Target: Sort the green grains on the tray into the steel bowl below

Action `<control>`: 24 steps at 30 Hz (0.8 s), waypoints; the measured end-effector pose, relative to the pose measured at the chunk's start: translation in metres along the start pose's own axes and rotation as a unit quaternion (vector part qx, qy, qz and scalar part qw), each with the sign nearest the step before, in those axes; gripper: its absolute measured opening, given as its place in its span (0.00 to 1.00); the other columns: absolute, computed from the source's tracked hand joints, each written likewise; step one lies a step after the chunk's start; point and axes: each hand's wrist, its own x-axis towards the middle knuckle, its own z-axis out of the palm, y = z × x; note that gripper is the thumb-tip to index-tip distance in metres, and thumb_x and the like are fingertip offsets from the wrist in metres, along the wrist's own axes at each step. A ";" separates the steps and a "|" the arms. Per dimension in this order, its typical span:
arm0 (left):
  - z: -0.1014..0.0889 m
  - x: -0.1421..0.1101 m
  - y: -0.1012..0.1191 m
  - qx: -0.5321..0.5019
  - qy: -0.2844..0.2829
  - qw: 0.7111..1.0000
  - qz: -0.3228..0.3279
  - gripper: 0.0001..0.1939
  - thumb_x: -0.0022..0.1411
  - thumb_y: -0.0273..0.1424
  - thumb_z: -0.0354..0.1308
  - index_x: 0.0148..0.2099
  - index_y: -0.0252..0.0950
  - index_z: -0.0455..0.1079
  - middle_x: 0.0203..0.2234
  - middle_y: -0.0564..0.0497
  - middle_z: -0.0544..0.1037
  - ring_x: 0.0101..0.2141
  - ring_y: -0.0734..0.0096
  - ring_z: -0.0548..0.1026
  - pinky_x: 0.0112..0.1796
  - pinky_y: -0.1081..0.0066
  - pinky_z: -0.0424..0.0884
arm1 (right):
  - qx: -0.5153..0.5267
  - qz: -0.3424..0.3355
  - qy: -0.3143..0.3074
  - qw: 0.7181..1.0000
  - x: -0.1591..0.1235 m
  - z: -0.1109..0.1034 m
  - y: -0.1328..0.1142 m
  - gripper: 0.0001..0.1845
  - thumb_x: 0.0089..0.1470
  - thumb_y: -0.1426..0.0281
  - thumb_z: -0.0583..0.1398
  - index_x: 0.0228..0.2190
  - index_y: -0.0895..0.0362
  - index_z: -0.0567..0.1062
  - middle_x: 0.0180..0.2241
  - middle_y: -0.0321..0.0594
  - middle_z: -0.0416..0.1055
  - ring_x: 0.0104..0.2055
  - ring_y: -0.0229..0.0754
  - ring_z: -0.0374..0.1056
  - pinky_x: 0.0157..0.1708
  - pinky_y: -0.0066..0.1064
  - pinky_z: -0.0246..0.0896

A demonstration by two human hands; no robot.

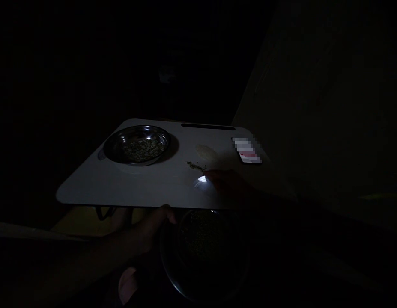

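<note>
Very dark scene w/ a small white desk (127,188) lit in the middle. Left hand (153,231) sits at the near desk edge, fingers (168,214) curled over the rim of a dark bowl (204,252) held below the desk edge; bowl holds greenish grains, dimly seen. Right hand (230,184) rests on the desk at right, mostly in shadow, so can't tell if its fingers are open or closed; it's just beside a small scatter of green grains (195,166) and a bright glare spot. Steel bowl (137,144) w/ more grains sits far left on the desk, well apart from both hands. Blurred card (247,150) lies at far right.
</note>
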 end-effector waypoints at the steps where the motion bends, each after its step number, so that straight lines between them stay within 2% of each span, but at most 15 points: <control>1: -0.001 0.002 -0.001 0.000 -0.009 1.000 -0.002 0.03 0.35 0.27 0.51 0.17 0.32 0.64 0.13 0.48 0.68 0.17 0.69 0.67 0.21 0.69 0.63 | -0.006 0.016 0.029 0.999 0.002 -0.005 0.007 0.17 0.51 0.69 0.45 0.37 0.57 0.69 0.37 0.40 0.70 0.37 0.38 0.65 0.36 0.32 0.58; 4: -0.003 0.006 -0.003 -0.001 -0.021 1.000 -0.001 0.04 0.36 0.28 0.51 0.17 0.33 0.64 0.13 0.48 0.69 0.17 0.68 0.67 0.20 0.68 0.62 | -0.041 0.029 0.057 0.997 0.007 -0.014 0.032 0.15 0.49 0.71 0.47 0.36 0.57 0.70 0.36 0.40 0.70 0.38 0.40 0.64 0.37 0.32 0.57; 8: -0.002 0.002 -0.001 0.005 0.001 1.000 0.010 0.02 0.35 0.26 0.51 0.15 0.34 0.62 0.11 0.49 0.67 0.16 0.68 0.66 0.19 0.68 0.61 | -0.062 0.032 0.053 0.996 0.005 -0.014 0.051 0.16 0.50 0.69 0.47 0.37 0.56 0.70 0.37 0.40 0.70 0.38 0.41 0.64 0.37 0.33 0.57; 12: 0.001 -0.004 0.002 0.016 0.028 0.999 0.011 0.04 0.35 0.26 0.51 0.13 0.35 0.60 0.09 0.50 0.65 0.15 0.69 0.65 0.18 0.69 0.61 | -0.059 0.020 0.048 0.997 0.004 -0.010 0.051 0.17 0.50 0.69 0.46 0.39 0.56 0.69 0.38 0.40 0.69 0.39 0.41 0.64 0.38 0.34 0.57; 24: 0.000 -0.004 0.001 0.014 0.040 0.999 0.013 0.04 0.35 0.27 0.50 0.14 0.34 0.60 0.10 0.50 0.66 0.14 0.70 0.64 0.18 0.69 0.62 | -0.067 0.015 0.054 0.996 0.006 -0.003 0.057 0.18 0.50 0.68 0.46 0.40 0.57 0.68 0.37 0.41 0.69 0.38 0.41 0.64 0.37 0.33 0.56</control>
